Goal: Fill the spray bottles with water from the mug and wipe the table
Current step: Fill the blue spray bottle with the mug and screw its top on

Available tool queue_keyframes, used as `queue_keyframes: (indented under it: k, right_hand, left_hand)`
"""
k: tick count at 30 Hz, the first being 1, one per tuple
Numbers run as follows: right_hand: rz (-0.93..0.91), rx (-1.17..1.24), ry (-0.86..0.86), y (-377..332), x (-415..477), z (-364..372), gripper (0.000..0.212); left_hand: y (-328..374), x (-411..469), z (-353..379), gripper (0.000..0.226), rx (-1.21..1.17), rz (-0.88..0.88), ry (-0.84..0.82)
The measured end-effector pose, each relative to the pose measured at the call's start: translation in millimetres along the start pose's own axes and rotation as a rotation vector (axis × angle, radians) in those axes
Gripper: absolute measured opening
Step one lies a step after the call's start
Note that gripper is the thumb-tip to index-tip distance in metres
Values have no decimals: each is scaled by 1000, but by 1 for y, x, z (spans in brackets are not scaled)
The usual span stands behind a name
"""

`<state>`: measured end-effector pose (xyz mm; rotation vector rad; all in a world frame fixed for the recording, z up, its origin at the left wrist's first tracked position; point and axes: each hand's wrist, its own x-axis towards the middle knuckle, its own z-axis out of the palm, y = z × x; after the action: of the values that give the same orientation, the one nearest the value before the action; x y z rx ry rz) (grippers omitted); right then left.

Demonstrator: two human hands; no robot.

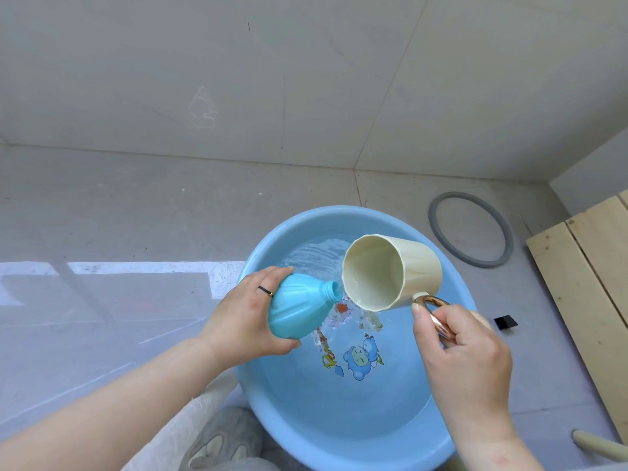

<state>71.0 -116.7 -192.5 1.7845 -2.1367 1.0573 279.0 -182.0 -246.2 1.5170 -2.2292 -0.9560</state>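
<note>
On a grey tiled floor (136,215), a blue washbasin (258,396) holds water. Above it, the pour should go best with the cream mug (390,273) tipped slowly, its lip right over the neck of the uncapped spray bottle (299,307). The left hand (244,321) wraps its fingers round the bottle's body; the right hand (465,351) grips the mug's gold handle (435,311).
</note>
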Motion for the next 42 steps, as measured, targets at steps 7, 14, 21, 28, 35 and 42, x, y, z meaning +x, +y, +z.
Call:
queue_keyframes:
  k: [7,14,21,28,35,42]
  right_hand:
    - [-41,-26,13,-2,1,0,39]
    - [-73,-57,33,1,-1,3,39]
    - [-119,-100,44,4,-2,6,41]
    - [-138,-117,49,5,-2,7,40]
    - [-151,-133,66,5,-2,6,40]
    - [-170,-136,68,6,-3,8,39]
  left_hand:
    - [0,0,0,100,-1,-8,-4]
    - [1,0,-1,99,-4,-10,-11]
    - [2,0,-2,99,8,-4,-7]
    - [1,0,-2,98,8,-8,-12]
    - [0,0,-1,99,10,-3,-8]
    - [-2,0,1,101,4,-2,-7]
